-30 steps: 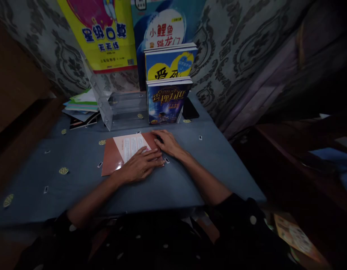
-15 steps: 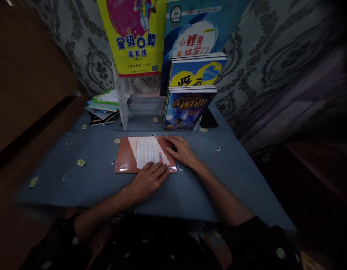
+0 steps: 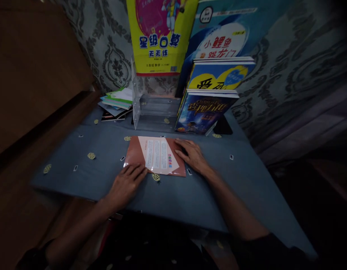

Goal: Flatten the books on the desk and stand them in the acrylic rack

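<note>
A thin brown-red book (image 3: 159, 154) with a pale pink panel of text lies flat on the cloth-covered table. My left hand (image 3: 128, 182) rests with its fingertips on the book's lower left edge, fingers stretched out. At the opposite side, my right hand (image 3: 192, 154) lies over the upper right edge, its fingers extended and the thumb apart. Neither hand grips the book.
Behind the book stands a clear acrylic rack (image 3: 156, 112) on the table (image 3: 100, 180). It bears a yellow workbook (image 3: 159, 45), a teal book (image 3: 227, 33), and blue-covered books (image 3: 204, 112) at its right. A pile of booklets (image 3: 117, 103) lies left of it.
My left hand has slid left along the book's near edge, uncovering more of the printed panel. The right hand stays at the right edge. The whole view has shifted.
</note>
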Demonstrator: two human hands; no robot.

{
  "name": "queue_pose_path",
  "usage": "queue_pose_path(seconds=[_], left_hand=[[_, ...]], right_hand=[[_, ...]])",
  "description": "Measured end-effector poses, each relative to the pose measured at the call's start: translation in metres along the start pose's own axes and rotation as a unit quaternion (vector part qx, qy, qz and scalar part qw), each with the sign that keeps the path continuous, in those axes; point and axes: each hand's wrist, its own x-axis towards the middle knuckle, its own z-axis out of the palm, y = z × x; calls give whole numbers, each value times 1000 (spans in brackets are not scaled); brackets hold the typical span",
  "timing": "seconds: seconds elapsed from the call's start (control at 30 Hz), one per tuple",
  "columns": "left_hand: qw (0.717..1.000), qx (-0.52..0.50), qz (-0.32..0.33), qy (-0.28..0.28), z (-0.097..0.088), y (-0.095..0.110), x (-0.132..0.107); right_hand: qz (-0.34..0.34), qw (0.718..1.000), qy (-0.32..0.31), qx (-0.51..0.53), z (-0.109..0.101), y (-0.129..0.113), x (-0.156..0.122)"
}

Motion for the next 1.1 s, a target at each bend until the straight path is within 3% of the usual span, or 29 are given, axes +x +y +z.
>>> queue_pose_path(seconds=[0.13, 0.23, 0.43, 0.53, 0.77, 0.9, 1.1], left_hand=[[999, -4, -42, 29, -1, -8, -12], [998, -15, -59, 34, 1, -7, -13], [996, -13, -73, 59, 4, -1, -12], [995, -20, -81, 58, 4, 0, -12], [993, -33, -101, 58, 11, 0, -14], [993, -38, -96, 62, 15, -2, -17], [993, -48, -93, 60, 12, -3, -16]], right_hand=[[2, 999, 14, -39, -2, -5, 0], [-41, 999, 20, -28, -2, -33, -1], [-194, 960, -137, 149, 19, -132, 2], [-198, 947, -194, 160, 29, -155, 16], [-200, 952, -203, 109, 46, -145, 59], [-155, 971, -178, 35, 58, -141, 81], [-108, 986, -128, -9, 66, -131, 85]])
